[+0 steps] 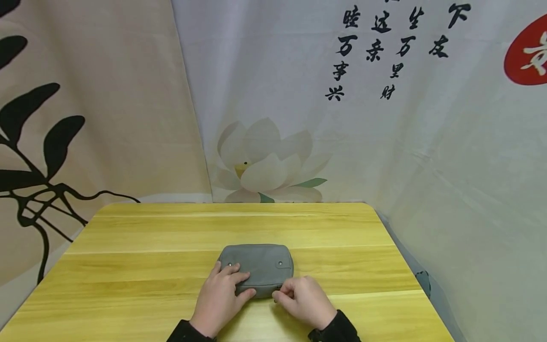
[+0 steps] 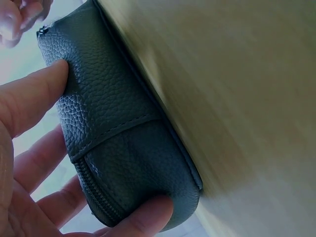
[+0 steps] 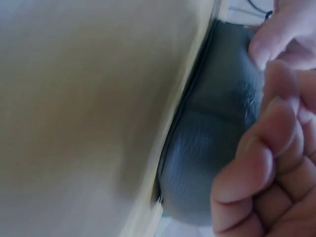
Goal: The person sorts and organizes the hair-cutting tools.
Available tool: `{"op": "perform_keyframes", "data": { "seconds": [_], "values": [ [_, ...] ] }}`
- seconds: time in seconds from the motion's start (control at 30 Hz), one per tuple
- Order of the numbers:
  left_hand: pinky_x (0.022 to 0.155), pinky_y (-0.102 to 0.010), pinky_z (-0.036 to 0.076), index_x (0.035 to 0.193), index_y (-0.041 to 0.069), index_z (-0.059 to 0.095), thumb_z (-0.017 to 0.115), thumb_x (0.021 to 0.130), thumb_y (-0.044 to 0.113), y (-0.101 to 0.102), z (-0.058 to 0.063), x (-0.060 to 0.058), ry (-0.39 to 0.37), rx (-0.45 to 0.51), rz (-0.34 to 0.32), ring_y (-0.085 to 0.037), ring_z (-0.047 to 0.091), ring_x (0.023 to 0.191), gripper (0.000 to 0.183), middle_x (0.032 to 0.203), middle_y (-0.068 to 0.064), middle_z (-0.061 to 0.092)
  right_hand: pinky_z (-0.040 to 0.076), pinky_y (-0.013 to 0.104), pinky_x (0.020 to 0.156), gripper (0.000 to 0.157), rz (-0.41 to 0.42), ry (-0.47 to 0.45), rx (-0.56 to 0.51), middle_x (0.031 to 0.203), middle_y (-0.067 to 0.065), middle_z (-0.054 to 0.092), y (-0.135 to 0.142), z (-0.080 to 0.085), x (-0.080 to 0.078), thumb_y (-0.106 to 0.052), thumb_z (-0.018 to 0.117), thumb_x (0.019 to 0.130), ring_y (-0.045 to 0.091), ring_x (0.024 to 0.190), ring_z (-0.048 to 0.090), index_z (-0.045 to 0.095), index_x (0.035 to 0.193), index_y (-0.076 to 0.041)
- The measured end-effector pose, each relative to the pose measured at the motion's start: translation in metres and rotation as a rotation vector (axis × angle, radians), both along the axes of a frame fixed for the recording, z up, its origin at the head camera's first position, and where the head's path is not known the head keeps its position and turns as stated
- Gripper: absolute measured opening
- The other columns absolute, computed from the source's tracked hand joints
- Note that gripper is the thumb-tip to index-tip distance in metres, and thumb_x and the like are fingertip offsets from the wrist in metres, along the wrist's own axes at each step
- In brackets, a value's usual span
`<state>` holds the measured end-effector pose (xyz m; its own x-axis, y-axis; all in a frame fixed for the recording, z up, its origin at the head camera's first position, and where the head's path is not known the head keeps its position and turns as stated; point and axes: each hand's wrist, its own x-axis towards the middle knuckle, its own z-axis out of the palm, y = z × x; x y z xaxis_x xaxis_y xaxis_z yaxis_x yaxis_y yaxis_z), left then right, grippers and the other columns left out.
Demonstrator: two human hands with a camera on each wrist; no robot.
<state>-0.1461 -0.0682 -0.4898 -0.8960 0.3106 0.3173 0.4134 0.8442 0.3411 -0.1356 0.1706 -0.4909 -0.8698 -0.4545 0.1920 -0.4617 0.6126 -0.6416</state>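
Note:
A grey leather zip pouch [image 1: 261, 262] lies on the table, with two small metal studs on its upper face. My left hand [image 1: 219, 295] holds its left part, fingers spread over the top and thumb on the front side. In the left wrist view, one finger curls round the pouch's [image 2: 113, 89] end beside a stretch of zipper [image 2: 98, 192]. At the front right corner my right hand [image 1: 305, 300] has thumb and forefinger pinched together on what looks like the zipper pull, mostly hidden. The right wrist view shows that hand's curled fingers [image 3: 242, 175] close to the pouch [image 3: 192, 148].
The pouch rests on a yellow wood-grain table [image 1: 171, 232] with rounded far corners. Behind it hangs a pale cloth backdrop [image 1: 273, 57] printed with a lotus, dark leaves and black characters. Another cloth [image 1: 461, 199] hangs along the right side.

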Motion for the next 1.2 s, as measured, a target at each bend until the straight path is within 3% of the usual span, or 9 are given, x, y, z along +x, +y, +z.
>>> {"op": "perform_keyframes", "data": {
  "seconds": [0.2, 0.77, 1.07, 1.2],
  "values": [
    [0.108, -0.056, 0.033, 0.104, 0.018, 0.079, 0.082, 0.075, 0.049, 0.001, 0.000, 0.000, 0.009, -0.001, -0.011, -0.027, 0.055, 0.114, 0.042, 0.114, -0.011, 0.069, 0.033, 0.011, 0.042, 0.032, 0.091, -0.095, -0.059, 0.056, -0.021, 0.053, -0.003, -0.001, 0.002, -0.035, 0.068, 0.094, -0.004, 0.045, 0.042, 0.067, 0.066, -0.021],
    [0.107, -0.059, 0.033, 0.105, 0.016, 0.079, 0.080, 0.076, 0.050, 0.000, 0.000, -0.001, -0.008, -0.003, -0.020, -0.029, 0.054, 0.116, 0.044, 0.117, -0.012, 0.068, 0.033, 0.012, 0.042, 0.034, 0.067, -0.113, -0.062, 0.057, -0.019, 0.053, -0.001, 0.003, 0.003, -0.038, 0.067, 0.095, -0.002, 0.045, 0.043, 0.068, 0.067, -0.019],
    [0.100, -0.056, 0.043, 0.110, 0.019, 0.077, 0.080, 0.079, 0.046, -0.014, 0.002, -0.001, -0.027, 0.048, -0.044, -0.038, 0.049, 0.119, 0.041, 0.123, -0.010, 0.065, 0.032, 0.014, 0.043, 0.033, -0.014, -0.120, -0.078, 0.058, -0.016, 0.054, 0.014, 0.009, 0.000, -0.039, 0.066, 0.096, 0.000, 0.046, 0.042, 0.070, 0.071, -0.017],
    [0.089, -0.048, 0.053, 0.112, 0.018, 0.076, 0.078, 0.082, 0.044, -0.031, 0.008, -0.003, -0.077, 0.123, -0.011, -0.028, 0.057, 0.111, 0.039, 0.127, -0.006, 0.062, 0.030, 0.014, 0.044, 0.030, -0.088, -0.067, -0.079, 0.057, -0.015, 0.051, 0.028, 0.011, -0.005, -0.035, 0.066, 0.096, 0.001, 0.046, 0.038, 0.069, 0.072, -0.018]
  ]
}}
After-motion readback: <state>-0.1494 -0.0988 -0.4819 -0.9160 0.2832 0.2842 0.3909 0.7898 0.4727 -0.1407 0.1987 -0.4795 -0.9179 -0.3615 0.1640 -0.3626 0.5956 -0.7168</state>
